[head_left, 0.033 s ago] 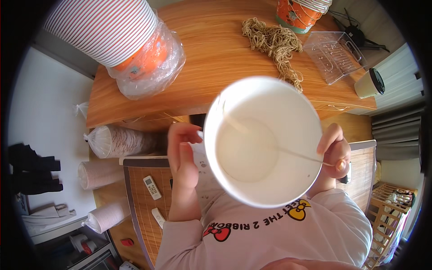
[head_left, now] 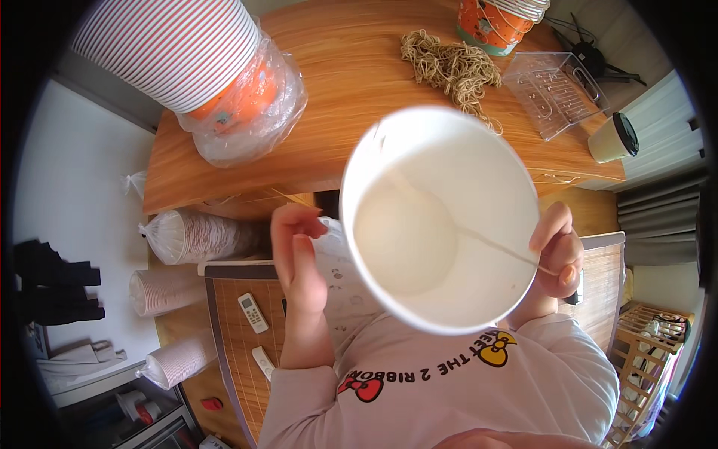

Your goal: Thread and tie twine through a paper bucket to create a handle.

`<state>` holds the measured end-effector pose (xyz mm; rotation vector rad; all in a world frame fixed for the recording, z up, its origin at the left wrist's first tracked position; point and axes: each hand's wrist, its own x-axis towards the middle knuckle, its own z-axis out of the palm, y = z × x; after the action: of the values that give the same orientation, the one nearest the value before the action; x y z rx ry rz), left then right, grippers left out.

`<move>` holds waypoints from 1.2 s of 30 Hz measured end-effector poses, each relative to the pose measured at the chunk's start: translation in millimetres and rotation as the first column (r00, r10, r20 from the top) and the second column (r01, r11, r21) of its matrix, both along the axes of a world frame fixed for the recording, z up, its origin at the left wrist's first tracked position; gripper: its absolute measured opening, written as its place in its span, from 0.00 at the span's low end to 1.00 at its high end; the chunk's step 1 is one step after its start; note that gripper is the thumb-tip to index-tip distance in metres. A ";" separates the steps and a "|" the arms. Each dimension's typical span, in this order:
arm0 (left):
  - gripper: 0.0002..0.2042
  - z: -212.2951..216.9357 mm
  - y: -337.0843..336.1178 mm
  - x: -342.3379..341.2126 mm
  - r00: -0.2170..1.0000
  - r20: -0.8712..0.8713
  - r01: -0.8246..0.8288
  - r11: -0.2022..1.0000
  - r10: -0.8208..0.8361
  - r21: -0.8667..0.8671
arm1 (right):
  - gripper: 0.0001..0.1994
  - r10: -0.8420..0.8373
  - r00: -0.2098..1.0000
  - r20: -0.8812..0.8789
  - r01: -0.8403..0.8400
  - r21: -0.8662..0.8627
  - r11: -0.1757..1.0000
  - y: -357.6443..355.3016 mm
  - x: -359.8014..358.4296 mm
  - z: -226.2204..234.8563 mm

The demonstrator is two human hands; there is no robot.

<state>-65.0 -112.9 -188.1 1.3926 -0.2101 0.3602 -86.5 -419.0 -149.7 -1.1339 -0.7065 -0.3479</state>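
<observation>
A paper bucket [head_left: 419, 299], white inside, is held up in front of my chest with its mouth facing me. A thin beige cord [head_left: 490, 241] runs across its inside and out past the right rim. My right hand [head_left: 557, 247] pinches the cord at that rim, its fingers close against the bucket wall. My left hand [head_left: 301, 258] is just left of the bucket, thumb and curled fingers apart, with a visible gap to the rim. The bucket's outer side is hidden, and so is whatever the right fingertips touch behind it.
On the wooden desk [head_left: 344, 97] are a tall stack of paper buckets [head_left: 176, 52] in plastic, a heap of cords [head_left: 452, 67], corded orange buckets [head_left: 493, 26], a clear tray [head_left: 553, 93] and a lidded cup [head_left: 613, 138]. Bagged stacks [head_left: 217, 236] and remotes [head_left: 254, 312] lie left.
The bucket has shifted slightly upward in view. My left hand has drawn a little left, away from the rim, while my right hand keeps its pinch on the cord.
</observation>
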 end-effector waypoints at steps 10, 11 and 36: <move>0.20 28.0 -37.0 -9.8 0.995 0.056 0.036 0.821 -0.082 0.569 | 0.20 -0.148 0.988 -0.045 0.133 -0.245 0.960 43.6 -1.2 13.0; 0.21 28.4 -42.9 -10.4 0.991 0.070 0.054 0.823 -0.113 0.565 | 0.20 -0.144 0.989 -0.018 0.134 -0.273 0.953 48.2 0.6 14.6; 0.14 -138.4 95.8 22.2 0.831 -0.064 0.325 -0.390 0.553 0.861 | 0.17 -0.038 0.999 0.017 0.042 -0.387 0.921 55.9 28.3 14.6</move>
<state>-42.8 -17.1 -326.5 3.4314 0.3197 -0.2842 -58.2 -363.0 -135.1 -1.5255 -0.7826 -0.2525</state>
